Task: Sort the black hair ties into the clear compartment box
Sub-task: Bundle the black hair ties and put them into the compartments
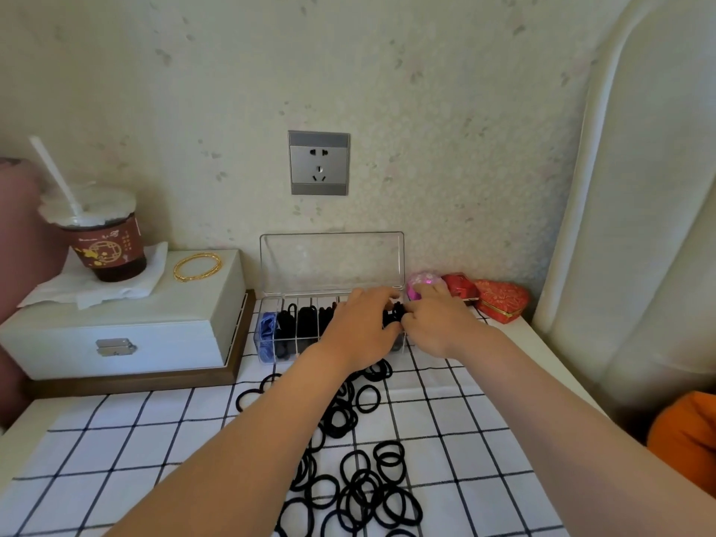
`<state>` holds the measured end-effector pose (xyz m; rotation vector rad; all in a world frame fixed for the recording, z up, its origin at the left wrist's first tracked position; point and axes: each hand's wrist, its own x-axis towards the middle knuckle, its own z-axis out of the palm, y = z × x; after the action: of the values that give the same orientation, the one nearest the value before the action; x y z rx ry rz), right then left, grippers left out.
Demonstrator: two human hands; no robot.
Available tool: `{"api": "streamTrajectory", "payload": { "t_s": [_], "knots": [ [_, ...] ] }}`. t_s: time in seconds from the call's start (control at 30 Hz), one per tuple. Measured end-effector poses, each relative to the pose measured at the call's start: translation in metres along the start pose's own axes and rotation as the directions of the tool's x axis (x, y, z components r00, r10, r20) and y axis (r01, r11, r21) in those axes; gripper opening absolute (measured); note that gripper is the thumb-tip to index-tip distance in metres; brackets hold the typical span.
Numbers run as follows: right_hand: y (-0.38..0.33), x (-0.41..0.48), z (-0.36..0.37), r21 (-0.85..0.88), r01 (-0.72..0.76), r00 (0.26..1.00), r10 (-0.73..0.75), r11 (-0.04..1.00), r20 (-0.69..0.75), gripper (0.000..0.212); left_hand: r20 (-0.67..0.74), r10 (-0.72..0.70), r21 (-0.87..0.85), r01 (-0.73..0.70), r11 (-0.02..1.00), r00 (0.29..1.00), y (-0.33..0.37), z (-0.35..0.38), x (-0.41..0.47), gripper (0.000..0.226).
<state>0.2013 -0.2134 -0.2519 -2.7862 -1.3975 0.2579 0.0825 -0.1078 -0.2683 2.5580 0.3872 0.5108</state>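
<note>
A clear compartment box [271,343] stands near the wall with its lid [331,261] raised. Its left compartments hold blue ties [266,330] and black hair ties [288,323]. Both my hands reach over the box's right end. My left hand [360,327] and my right hand [434,323] meet around a small bunch of black hair ties [396,312], fingers curled on it. Many loose black hair ties [368,486] lie scattered on the checked cloth [116,459] in front, partly hidden under my left forearm.
A white wooden case [116,335] with a gold bangle [197,266] and an iced drink cup [104,242] sits at the left. Right of the box are a pink item [422,281] and red gift boxes [499,300]. A padded headboard [639,226] rises at the right.
</note>
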Motion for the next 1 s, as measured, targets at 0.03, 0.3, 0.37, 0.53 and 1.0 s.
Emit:
{"api": "streamTrajectory", "payload": {
  "t_s": [0.03,0.3,0.37,0.53,1.0],
  "knots": [
    [0.000,0.000,0.001,0.070,0.008,1.000,-0.006,0.998,-0.030,0.038,-0.016,0.002,-0.002,-0.002,1.000,1.000,0.001,0.000,-0.001,0.041],
    [0.021,-0.006,0.013,0.524,0.123,0.952,0.049,0.843,-0.302,0.042,0.121,-0.016,0.206,-0.010,0.979,0.993,0.005,0.000,0.007,0.048],
    [0.023,-0.009,0.020,0.416,0.179,0.917,0.002,0.891,-0.399,0.043,0.132,-0.048,0.187,0.023,0.982,0.990,0.007,0.000,0.010,0.048],
    [0.017,-0.023,0.022,0.061,0.135,0.915,-0.101,0.989,-0.391,0.052,0.094,-0.069,0.081,0.062,0.995,0.993,0.006,0.000,0.005,0.051],
    [-0.005,-0.053,0.004,0.187,0.233,0.880,-0.126,0.954,-0.458,0.031,-0.061,0.099,0.154,-0.088,0.984,0.993,0.010,-0.017,-0.034,0.046]
  ]
}}
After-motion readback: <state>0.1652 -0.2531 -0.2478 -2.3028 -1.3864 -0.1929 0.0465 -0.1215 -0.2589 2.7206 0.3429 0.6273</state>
